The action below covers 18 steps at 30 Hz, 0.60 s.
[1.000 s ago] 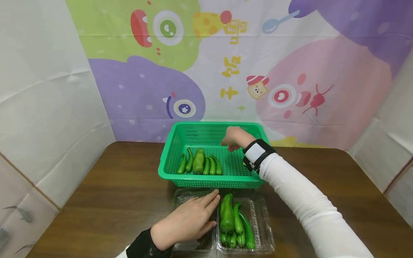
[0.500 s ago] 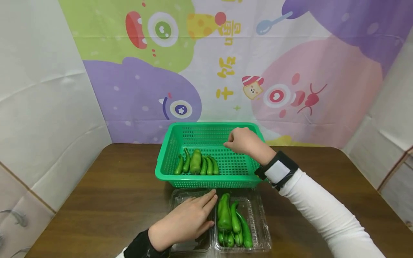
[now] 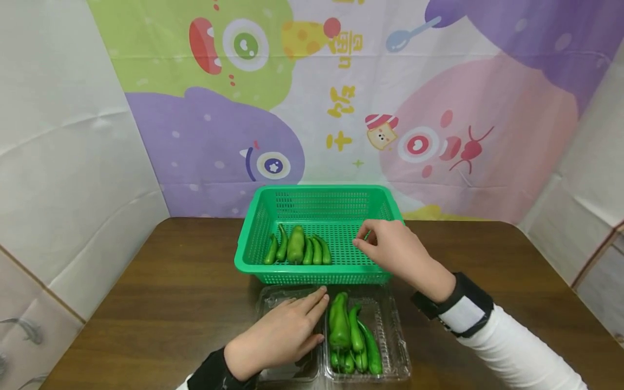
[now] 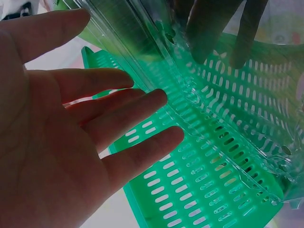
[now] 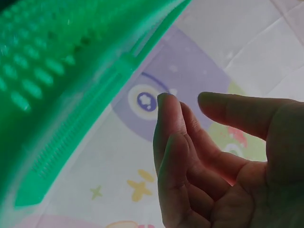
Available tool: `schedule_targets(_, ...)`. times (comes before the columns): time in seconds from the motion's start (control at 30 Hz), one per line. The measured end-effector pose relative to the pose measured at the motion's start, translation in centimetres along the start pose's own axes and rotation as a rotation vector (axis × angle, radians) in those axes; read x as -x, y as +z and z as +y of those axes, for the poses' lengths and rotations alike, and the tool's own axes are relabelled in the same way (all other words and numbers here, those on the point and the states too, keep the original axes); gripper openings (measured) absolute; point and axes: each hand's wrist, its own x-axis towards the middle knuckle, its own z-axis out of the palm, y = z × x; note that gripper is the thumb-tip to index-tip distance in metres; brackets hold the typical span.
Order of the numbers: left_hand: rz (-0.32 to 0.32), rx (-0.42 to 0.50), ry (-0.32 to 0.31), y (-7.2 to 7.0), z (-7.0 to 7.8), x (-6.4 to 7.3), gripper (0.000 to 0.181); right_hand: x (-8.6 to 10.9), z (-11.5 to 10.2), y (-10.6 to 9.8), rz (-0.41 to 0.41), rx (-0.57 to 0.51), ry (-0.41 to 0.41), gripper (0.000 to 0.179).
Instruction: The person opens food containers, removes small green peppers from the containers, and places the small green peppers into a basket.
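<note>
My left hand (image 3: 278, 338) lies with extended fingers over the left half of a clear plastic clamshell box (image 3: 401, 346), fingertips near its middle ridge. In the left wrist view those fingers (image 4: 142, 147) are straight and spread beside the clear plastic. Several green peppers (image 3: 339, 325) lie in the box's right half. My right hand (image 3: 397, 249) hovers over the right side of a green plastic basket (image 3: 246, 246). Its fingers are loosely bent, the thumb (image 5: 237, 111) stands apart from them, and nothing is between them. A row of green peppers (image 3: 295, 246) lies in the basket's left part.
The basket stands near the back of the brown wooden table (image 3: 161, 287), just behind the clear box. A cartoon-printed cloth (image 3: 219, 135) hangs behind the table. Pale wall panels (image 3: 73, 146) rise at both sides.
My right hand has risen from the basket and drawn back toward the right and nearer to me. The left hand stays in place. The head view has shifted slightly.
</note>
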Motion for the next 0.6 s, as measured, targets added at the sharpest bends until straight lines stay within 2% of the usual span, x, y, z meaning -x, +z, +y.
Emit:
schedule_targets(0.33,0.003,-0.012,-0.007,-0.1,0.1,0.0,0.064,4.1,0.0,1.1,0.041,-0.043,-0.037,0.011)
schedule_targets(0.43,-0.01,0.0,-0.017,-0.1,0.2,0.0,0.064,4.9,0.0,1.7,0.02,-0.064,-0.024,0.009)
schedule_targets(0.6,-0.015,0.006,-0.013,-0.1,0.2,-0.1,0.064,6.0,0.3,2.7,-0.061,-0.104,0.028,0.006)
